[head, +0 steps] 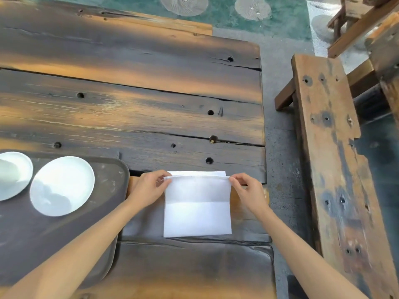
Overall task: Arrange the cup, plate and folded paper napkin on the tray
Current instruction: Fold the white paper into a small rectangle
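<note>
Pinching the top corners of a white paper napkin (pixel 197 209), the left hand (pixel 149 188) and right hand (pixel 248 192) fold it over on the rough, dark plank table (pixel 151 104). Beside it, a round white plate (pixel 62 186) sits on the scuffed brown tray (pixel 110 190).

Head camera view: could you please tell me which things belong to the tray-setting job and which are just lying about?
Job: napkin, pinched by left hand and right hand; tray; plate; second white dish.
Lying about: bench.
</note>
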